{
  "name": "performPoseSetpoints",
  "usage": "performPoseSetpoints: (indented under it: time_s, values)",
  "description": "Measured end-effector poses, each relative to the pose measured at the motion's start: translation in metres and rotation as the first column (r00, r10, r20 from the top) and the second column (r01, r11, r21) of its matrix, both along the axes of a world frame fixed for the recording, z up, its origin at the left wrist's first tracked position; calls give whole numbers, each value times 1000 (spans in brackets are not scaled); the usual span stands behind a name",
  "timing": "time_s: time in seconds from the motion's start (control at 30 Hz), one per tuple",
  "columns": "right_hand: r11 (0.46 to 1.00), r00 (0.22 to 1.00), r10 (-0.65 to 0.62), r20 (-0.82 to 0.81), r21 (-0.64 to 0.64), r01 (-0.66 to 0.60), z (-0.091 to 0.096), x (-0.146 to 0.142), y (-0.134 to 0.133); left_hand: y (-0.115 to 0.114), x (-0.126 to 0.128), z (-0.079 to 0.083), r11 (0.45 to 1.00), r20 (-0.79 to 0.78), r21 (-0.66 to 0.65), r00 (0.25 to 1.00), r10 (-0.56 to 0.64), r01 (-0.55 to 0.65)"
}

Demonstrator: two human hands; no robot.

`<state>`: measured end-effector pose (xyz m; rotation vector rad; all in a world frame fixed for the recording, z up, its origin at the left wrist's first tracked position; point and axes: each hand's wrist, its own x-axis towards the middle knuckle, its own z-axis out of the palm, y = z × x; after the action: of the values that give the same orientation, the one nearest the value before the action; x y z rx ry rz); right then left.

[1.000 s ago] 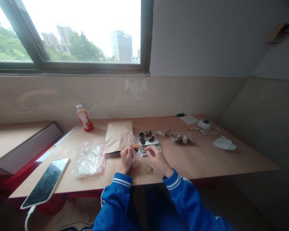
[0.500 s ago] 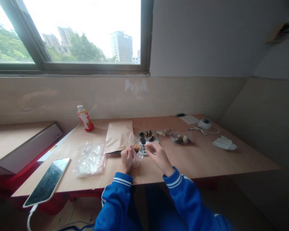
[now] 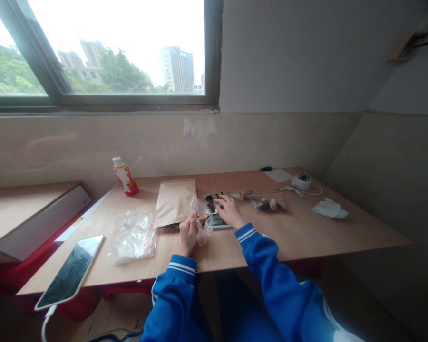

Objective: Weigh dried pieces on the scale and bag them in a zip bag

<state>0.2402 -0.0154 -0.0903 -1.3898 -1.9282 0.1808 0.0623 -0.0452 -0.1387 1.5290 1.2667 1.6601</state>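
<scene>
My left hand (image 3: 188,232) is closed on the mouth of a small clear zip bag (image 3: 201,219) with brown pieces inside, held just above the wooden table (image 3: 306,228). My right hand (image 3: 228,210) reaches forward over the small metal scale tray (image 3: 211,200), which holds dark and brown pieces. Its fingers curl down onto the pieces; I cannot make out whether anything is pinched. A brown paper pouch (image 3: 174,202) lies just left of the tray.
A pile of clear zip bags (image 3: 132,235) lies at the left, a phone (image 3: 70,270) on a cable near the front left corner, a red-and-white bottle (image 3: 124,176) at the back. A filled clear bag (image 3: 267,203), a white round device (image 3: 301,181) and crumpled paper (image 3: 330,209) sit to the right.
My right hand picked up the piece lying on the table near the front edge, brought it to the bag, then moved forward onto the scale tray. The left hand stayed put.
</scene>
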Motion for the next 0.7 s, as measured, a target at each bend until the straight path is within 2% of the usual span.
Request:
performPoseSetpoints:
  time_s: [0.13,0.27,0.5,0.6,0.7]
  values:
    - [1000,992,-2,126,-27,5,-19,11,10,1,0,1,1000,40,-24,999,19,-18]
    - [1000,995,-3,101,-3,3,-21,18,12,1,0,3,998,72,-45,996,45,-41]
    - [999,996,-17,-88,38,20,-23,27,10,2,-1,2,998,75,-50,996,40,-36]
    - [997,979,-54,-195,42,64,-12,22,6,3,-1,0,998,62,-51,997,44,-40]
    - [1000,918,-23,-396,5,28,7,7,-2,4,-2,-1,998,52,-42,997,48,-46]
